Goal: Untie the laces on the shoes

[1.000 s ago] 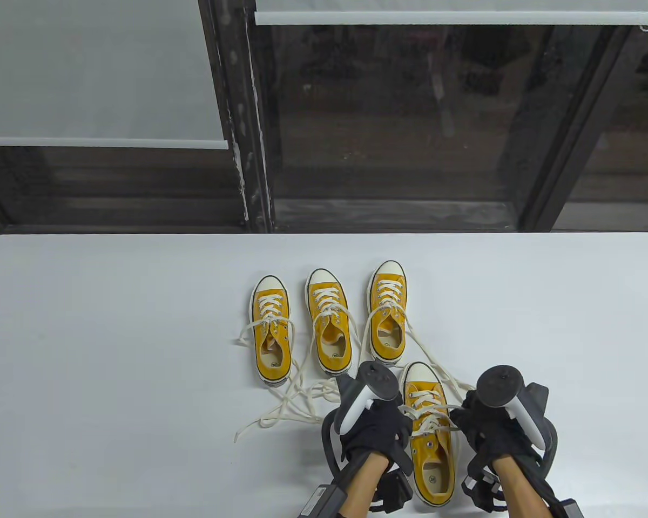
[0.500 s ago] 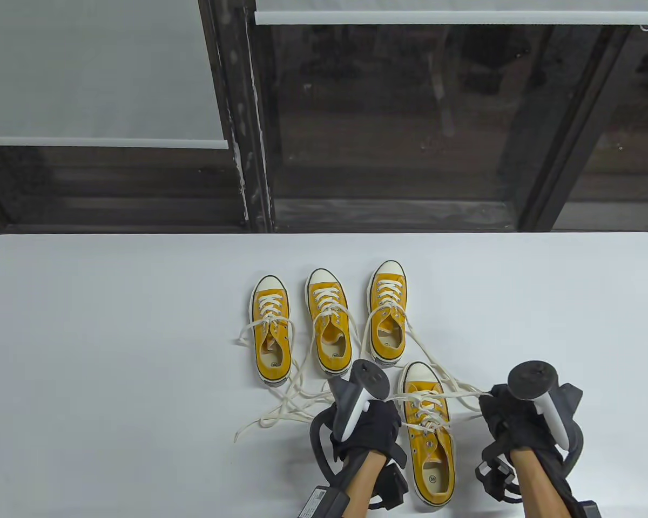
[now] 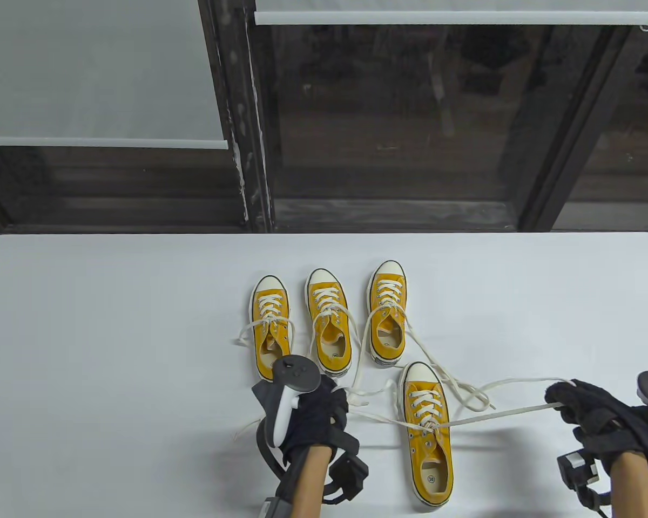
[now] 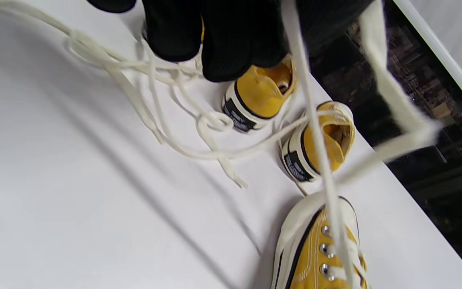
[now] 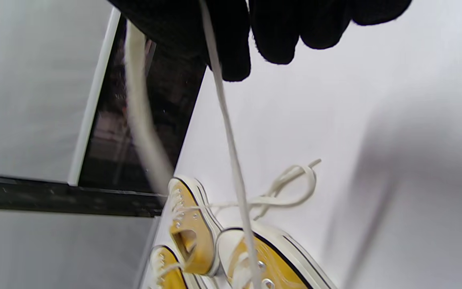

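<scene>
Four yellow sneakers with white laces stand on the white table [image 3: 113, 334]. Three form a back row: left [image 3: 271, 329], middle [image 3: 329, 326], right [image 3: 389, 315]. The fourth, nearer shoe [image 3: 427, 437] [image 4: 315, 257] [image 5: 279, 269] has its laces drawn out sideways. My left hand [image 3: 341, 400] pinches the left lace strand [image 3: 378, 418] [image 4: 315, 132], left of this shoe. My right hand [image 3: 559, 396] pinches the right lace strand [image 3: 491, 414] [image 5: 231, 152], held taut above the table far to the right. A further strand loops from the right hand back over the table.
Loose laces of the back shoes [image 3: 297, 388] trail over the table in front of them, partly under my left hand. Behind the table's far edge are a dark window frame [image 3: 248, 135] and white roller blinds [image 3: 97, 70].
Both hands have moved apart, the left one leftward and the right one far to the right. The near shoe's laces have been drawn out and now stretch sideways.
</scene>
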A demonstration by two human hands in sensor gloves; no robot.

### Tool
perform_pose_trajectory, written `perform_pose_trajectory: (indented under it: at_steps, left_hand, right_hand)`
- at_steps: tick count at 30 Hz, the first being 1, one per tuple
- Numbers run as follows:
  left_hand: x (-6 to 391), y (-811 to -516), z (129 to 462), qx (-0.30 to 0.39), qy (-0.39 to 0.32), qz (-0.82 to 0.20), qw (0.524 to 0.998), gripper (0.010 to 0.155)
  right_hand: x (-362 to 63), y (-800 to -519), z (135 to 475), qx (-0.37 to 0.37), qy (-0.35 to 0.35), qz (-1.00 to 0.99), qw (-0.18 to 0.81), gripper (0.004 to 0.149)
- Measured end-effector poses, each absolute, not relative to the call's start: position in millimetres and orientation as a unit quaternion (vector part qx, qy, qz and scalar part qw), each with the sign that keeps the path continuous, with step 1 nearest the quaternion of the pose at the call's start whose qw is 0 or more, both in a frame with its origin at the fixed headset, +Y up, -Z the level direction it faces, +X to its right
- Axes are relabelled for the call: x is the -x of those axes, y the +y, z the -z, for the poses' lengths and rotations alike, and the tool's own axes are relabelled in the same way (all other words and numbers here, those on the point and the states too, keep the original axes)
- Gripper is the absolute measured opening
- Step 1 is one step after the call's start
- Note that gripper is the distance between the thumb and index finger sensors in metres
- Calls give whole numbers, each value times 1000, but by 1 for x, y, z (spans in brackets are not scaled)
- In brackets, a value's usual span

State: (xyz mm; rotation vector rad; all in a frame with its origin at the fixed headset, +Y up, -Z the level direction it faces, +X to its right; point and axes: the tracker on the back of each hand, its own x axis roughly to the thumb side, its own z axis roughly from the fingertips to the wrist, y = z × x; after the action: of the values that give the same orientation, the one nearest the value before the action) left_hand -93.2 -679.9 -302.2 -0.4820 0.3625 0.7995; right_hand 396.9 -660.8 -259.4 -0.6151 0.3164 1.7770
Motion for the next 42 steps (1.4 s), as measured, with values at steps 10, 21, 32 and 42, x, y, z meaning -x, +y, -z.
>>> perform_pose_trajectory:
  at_steps: [10,21,32,42]
  left_hand:
    - [160,-682,288,210,259,-351,875,58]
    - [140,-650,293,91,116,-191,970,77]
    - [125,-686,293,122,73,-174,974,81]
    - [123,-693,295,141,53,-195,969,82]
  right_hand:
    - [-429,-674,226,393,88,-751,524,68]
    - [-343,-664,254,185,203,-890,365,62]
    - [-221,-707,264,85,371,-911,157,74]
    - [-188,-734,269,142,334,-931,35,50]
